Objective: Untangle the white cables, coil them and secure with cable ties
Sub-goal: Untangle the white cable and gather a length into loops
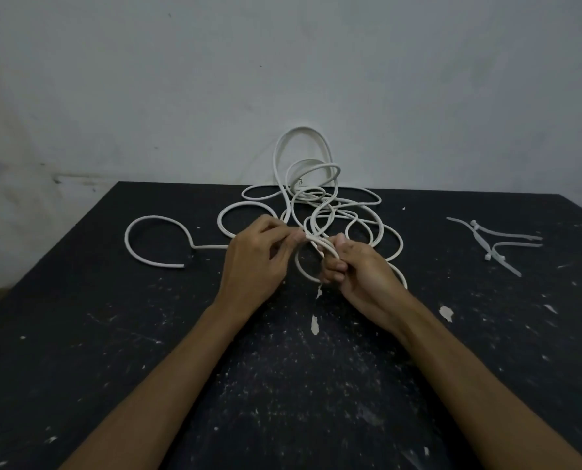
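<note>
Left hand [255,256] and right hand [354,266] both pinch strands of the tangled white round cable [316,198]; pulling hard likely tightens knots, or sweeps loops off the black speckled tabletop [79,334].

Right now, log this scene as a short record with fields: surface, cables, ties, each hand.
surface: black paint-flecked table against a pale grey wall
cables: tangled white round cables, loops piled at the far edge, one loop leaning on the wall, a free end lying to the left
ties: translucent white plastic cable ties, loose on the right, untouched
left hand: pinches a cable strand
right hand: grips cable loops
</note>
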